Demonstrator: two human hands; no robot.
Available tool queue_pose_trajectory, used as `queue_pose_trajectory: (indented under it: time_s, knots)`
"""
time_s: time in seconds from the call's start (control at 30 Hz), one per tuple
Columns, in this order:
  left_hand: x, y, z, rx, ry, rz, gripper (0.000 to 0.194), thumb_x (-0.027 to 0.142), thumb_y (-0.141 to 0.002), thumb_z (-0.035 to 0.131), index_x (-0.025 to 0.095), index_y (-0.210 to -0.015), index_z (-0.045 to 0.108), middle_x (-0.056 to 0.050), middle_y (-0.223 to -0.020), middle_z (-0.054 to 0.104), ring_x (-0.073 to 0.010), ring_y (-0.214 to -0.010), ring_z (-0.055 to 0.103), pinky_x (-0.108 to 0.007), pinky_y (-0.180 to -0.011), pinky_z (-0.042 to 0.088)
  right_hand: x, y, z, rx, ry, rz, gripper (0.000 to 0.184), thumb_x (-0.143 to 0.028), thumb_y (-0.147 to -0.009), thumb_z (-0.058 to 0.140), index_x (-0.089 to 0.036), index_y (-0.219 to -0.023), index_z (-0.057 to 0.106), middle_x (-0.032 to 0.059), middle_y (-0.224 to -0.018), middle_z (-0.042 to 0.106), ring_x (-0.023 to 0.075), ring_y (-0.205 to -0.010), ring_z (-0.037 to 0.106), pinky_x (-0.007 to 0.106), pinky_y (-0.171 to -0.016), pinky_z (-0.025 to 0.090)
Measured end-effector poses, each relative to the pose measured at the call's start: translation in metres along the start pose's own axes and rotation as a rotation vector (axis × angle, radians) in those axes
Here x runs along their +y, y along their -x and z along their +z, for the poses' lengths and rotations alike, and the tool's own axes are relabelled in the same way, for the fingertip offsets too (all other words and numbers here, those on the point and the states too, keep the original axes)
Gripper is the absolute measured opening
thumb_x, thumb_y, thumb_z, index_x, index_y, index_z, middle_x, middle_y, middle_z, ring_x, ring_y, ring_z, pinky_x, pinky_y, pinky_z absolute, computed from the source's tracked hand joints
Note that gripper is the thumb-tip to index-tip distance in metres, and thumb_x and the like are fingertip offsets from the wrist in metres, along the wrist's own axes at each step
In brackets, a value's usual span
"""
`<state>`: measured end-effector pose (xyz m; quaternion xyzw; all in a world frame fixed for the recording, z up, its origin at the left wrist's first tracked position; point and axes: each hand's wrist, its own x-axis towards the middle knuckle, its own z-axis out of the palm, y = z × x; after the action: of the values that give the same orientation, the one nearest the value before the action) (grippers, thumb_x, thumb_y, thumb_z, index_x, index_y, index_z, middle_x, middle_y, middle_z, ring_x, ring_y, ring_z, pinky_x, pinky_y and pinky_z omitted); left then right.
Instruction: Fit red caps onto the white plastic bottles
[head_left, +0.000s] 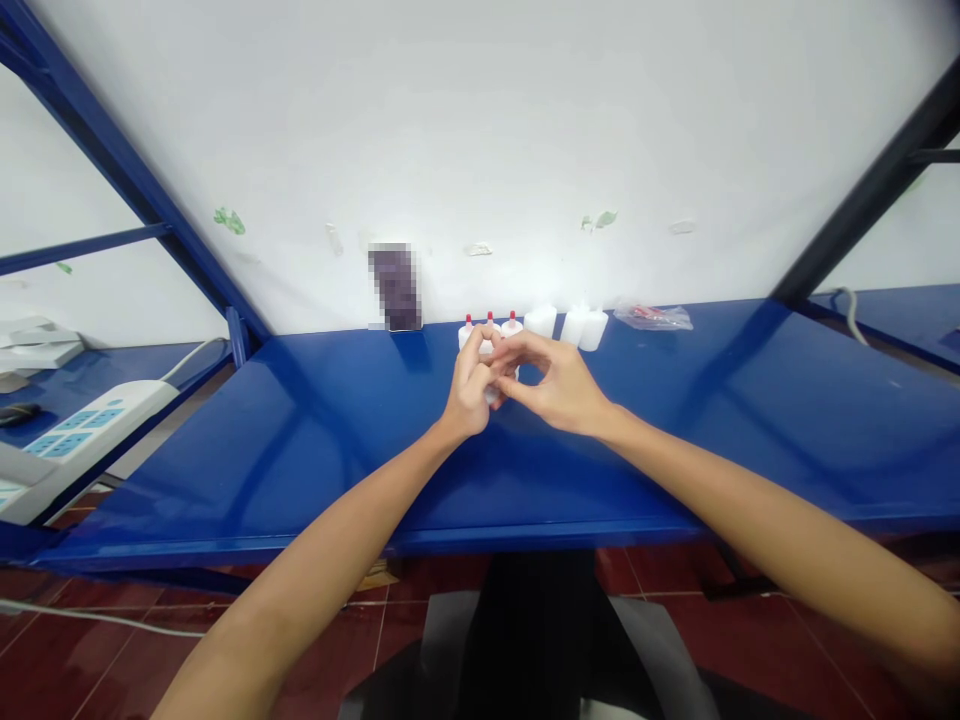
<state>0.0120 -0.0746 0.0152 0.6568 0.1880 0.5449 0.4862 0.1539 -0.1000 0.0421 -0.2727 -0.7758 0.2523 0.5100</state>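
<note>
My left hand (470, 390) is closed around a small white bottle (492, 395), mostly hidden by the fingers. Only a pale bit of it shows under the palm. My right hand (551, 378) meets it from the right, thumb and fingers pinched together at the bottle's upper part. What those fingertips grip is hidden. Just behind the hands, white bottles with red tips (512, 325) stand in a row. To their right are white bottles without red tips (540, 322), with more white bottles (583, 327) beside them.
A clear plastic bag (654, 316) with red bits lies at the back right of the blue table (360, 420). A blurred dark rectangular object (396, 288) leans on the wall. Blue posts rise at both sides. A white power strip (90, 430) is at the left.
</note>
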Motion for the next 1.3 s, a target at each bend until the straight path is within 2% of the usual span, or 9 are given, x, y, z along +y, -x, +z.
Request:
queue_pose_trajectory:
  time_s: [0.33,0.5,0.6,0.73,0.83,0.9,1.1,1.2,1.3]
  knots:
    - [0.009,-0.001,0.003,0.087,0.020,0.057,0.026,0.032,-0.077,0.050,0.024,-0.093,0.031,0.010,-0.049,0.043,-0.0089,-0.037,0.036,-0.019,-0.036,0.026,-0.002,0.001,0.007,0.089,0.208,-0.087,0.018,-0.018,-0.081,0.068,-0.026,-0.097,0.072,0.0015,-0.091,0.074,0.0208,-0.087,0.065,0.040,-0.082,0.054]
    - [0.008,-0.004,-0.003,0.232,-0.026,-0.029,0.029,0.046,-0.085,0.043,0.023,-0.102,0.037,0.003,-0.063,0.059,-0.0126,-0.046,0.054,-0.021,-0.040,0.034,-0.006,-0.021,-0.018,0.264,0.177,-0.043,0.005,-0.023,-0.080,0.070,-0.021,-0.084,0.072,0.0022,-0.083,0.074,0.0187,-0.078,0.067,0.037,-0.077,0.055]
    - [0.008,-0.002,-0.004,0.298,-0.114,-0.034,0.020,0.041,-0.087,0.039,0.021,-0.086,0.043,0.003,-0.056,0.053,-0.0102,-0.042,0.044,-0.022,-0.042,0.030,0.000,-0.037,-0.035,0.371,0.161,0.019,0.008,-0.027,-0.080,0.070,-0.020,-0.084,0.071,0.0037,-0.084,0.075,0.0192,-0.078,0.069,0.037,-0.076,0.057]
    - [0.011,0.004,0.001,0.001,-0.361,0.057,0.024,0.028,-0.082,0.045,0.018,-0.060,0.042,0.002,-0.053,0.044,-0.0105,-0.052,0.039,-0.025,-0.052,0.032,0.013,-0.047,-0.035,0.300,0.206,0.076,0.008,-0.025,-0.078,0.070,-0.019,-0.082,0.072,0.0043,-0.080,0.075,0.0197,-0.075,0.070,0.037,-0.074,0.058]
    - [0.017,0.007,0.007,-0.350,-0.426,-0.042,0.022,0.023,-0.078,0.043,0.018,-0.056,0.044,0.001,-0.052,0.044,-0.0115,-0.053,0.039,-0.027,-0.053,0.032,0.022,-0.044,-0.026,0.180,0.297,0.052,0.007,-0.023,-0.079,0.067,-0.019,-0.081,0.073,0.0041,-0.081,0.076,0.0192,-0.075,0.070,0.037,-0.074,0.057]
    - [0.020,0.007,0.008,-0.455,-0.444,-0.115,0.021,0.022,-0.076,0.041,0.019,-0.055,0.044,0.001,-0.050,0.045,-0.0120,-0.051,0.040,-0.027,-0.053,0.033,0.026,-0.041,-0.020,0.110,0.363,0.021,0.009,-0.021,-0.080,0.065,-0.020,-0.082,0.073,0.0038,-0.084,0.076,0.0194,-0.077,0.069,0.037,-0.075,0.056]
    - [0.011,0.005,-0.001,-0.361,-0.673,-0.167,0.021,0.022,-0.080,0.043,0.018,-0.062,0.052,0.001,-0.055,0.057,-0.0121,-0.052,0.049,-0.025,-0.057,0.037,0.024,-0.038,-0.027,0.111,0.426,0.017,0.013,-0.027,-0.082,0.063,-0.020,-0.089,0.072,0.0055,-0.093,0.074,0.0194,-0.076,0.067,0.036,-0.070,0.054]
    - [0.002,0.004,-0.007,-0.310,-0.872,-0.123,0.021,0.025,-0.083,0.046,0.018,-0.070,0.060,0.001,-0.061,0.060,-0.0132,-0.056,0.050,-0.026,-0.058,0.035,0.026,-0.042,-0.056,0.314,0.574,0.050,0.022,-0.034,-0.086,0.061,-0.021,-0.068,0.065,0.0054,-0.080,0.069,0.0197,-0.072,0.061,0.038,-0.071,0.050]
    - [-0.004,0.003,-0.011,-0.274,-0.952,-0.145,0.022,0.026,-0.086,0.045,0.019,-0.082,0.066,0.001,-0.064,0.063,-0.0152,-0.059,0.053,-0.027,-0.059,0.035,0.039,-0.041,-0.093,0.379,0.820,0.279,0.039,-0.036,-0.091,0.051,-0.024,-0.054,0.055,0.0042,-0.053,0.052,0.0193,-0.062,0.053,0.039,-0.073,0.046]
